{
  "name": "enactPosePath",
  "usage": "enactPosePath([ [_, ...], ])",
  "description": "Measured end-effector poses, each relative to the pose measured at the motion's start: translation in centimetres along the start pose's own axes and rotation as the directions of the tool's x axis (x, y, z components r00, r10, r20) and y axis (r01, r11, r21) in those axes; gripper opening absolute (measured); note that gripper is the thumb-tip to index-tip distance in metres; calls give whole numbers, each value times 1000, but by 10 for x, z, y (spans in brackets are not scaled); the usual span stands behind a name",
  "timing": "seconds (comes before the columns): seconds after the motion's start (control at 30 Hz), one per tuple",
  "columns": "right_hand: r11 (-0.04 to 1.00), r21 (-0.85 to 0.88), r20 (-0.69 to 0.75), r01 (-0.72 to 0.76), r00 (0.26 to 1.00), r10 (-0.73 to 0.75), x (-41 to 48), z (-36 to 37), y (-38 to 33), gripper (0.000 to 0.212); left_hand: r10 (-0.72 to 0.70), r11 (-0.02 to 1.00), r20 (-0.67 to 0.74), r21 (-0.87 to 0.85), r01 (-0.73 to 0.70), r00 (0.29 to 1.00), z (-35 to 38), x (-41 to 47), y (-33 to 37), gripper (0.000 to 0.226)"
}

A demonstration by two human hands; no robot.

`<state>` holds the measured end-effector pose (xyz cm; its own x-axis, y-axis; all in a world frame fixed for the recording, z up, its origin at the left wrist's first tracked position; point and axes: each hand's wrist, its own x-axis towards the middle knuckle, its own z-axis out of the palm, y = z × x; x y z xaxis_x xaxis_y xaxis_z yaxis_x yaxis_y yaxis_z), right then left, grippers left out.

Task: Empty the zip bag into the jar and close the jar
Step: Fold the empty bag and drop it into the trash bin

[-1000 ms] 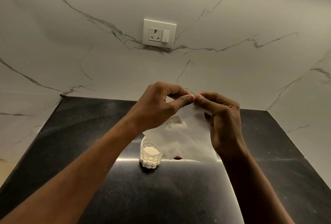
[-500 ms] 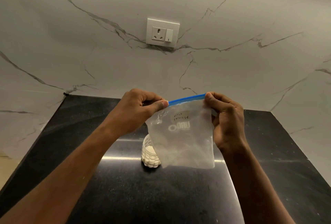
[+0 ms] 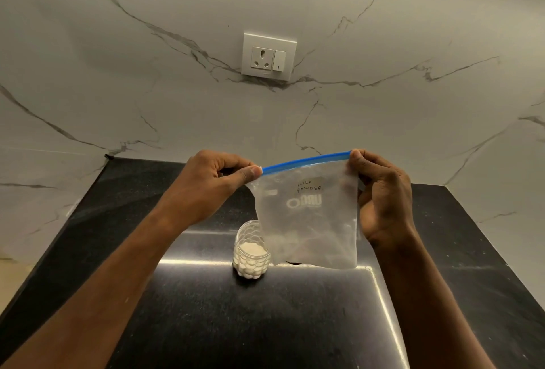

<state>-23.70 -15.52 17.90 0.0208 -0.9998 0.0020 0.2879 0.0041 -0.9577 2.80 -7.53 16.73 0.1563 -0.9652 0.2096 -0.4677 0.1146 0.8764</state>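
A clear zip bag (image 3: 309,221) with a blue zip strip and the handwritten words "milk powder" hangs upright above the black counter. My left hand (image 3: 212,182) pinches the left end of the zip strip. My right hand (image 3: 380,191) pinches the right end and lies along the bag's right side. The bag looks nearly empty. Below its left edge stands a small clear patterned jar (image 3: 250,253), lidless and about half full of white powder. A small dark red thing (image 3: 295,263) peeks out under the bag's bottom edge; the bag hides most of it.
The black stone counter (image 3: 206,309) meets marble walls at the back and on both sides. A white socket with a switch (image 3: 268,57) is on the back wall. The counter's left edge (image 3: 53,244) drops off.
My hands have slid apart along the top of the bag, from pinched together at the middle to its two ends. The blue strip is now stretched flat and the bag hangs full width.
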Motion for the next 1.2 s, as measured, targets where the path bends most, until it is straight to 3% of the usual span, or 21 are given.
enactPosePath([
  [0.07,999,28,-11,-32,999,32,2,1,1,7,-6,999,-52,-36,4,999,2,1,-4,24],
  [0.13,993,82,0,-83,997,83,3,3,3,8,-51,974,-92,-223,29,994,6,1,-8,32],
  [0.2,982,142,29,-124,992,121,4,5,3,7,-107,847,6,-523,94,994,14,-2,-12,52],
  [0.27,972,185,52,-146,989,139,6,6,4,12,-110,748,145,-640,178,983,29,-7,-19,58],
  [0.33,956,229,83,-184,982,169,8,8,7,26,-132,784,190,-581,220,973,46,-14,-25,45],
  [0.43,954,167,238,-249,949,206,6,6,19,51,-214,812,76,-540,221,974,59,-16,-32,29],
  [0.53,968,-55,445,-246,861,244,-7,-5,37,45,-247,759,86,-602,249,965,55,-12,-31,29],
  [0.67,946,-252,376,-203,880,289,-14,-12,56,39,-273,748,160,-585,314,949,46,-9,-33,32],
  [0.77,939,-238,352,-247,879,320,-15,-18,55,35,-270,703,263,-603,377,926,40,-9,-38,29],
  [0.9,951,-247,391,-185,879,272,-16,-24,51,32,-258,709,326,-575,408,909,34,-11,-45,36],
  [1.0,954,-83,289,-289,909,300,-16,-24,57,46,-257,640,355,-634,434,899,36,-10,-50,32],
  [1.13,820,265,137,-507,862,488,-16,-24,73,22,-223,411,441,-766,495,869,34,-13,-56,42],
  [1.2,771,345,123,-536,840,529,-17,-24,77,19,-117,452,504,-741,497,856,27,-15,-62,54],
])
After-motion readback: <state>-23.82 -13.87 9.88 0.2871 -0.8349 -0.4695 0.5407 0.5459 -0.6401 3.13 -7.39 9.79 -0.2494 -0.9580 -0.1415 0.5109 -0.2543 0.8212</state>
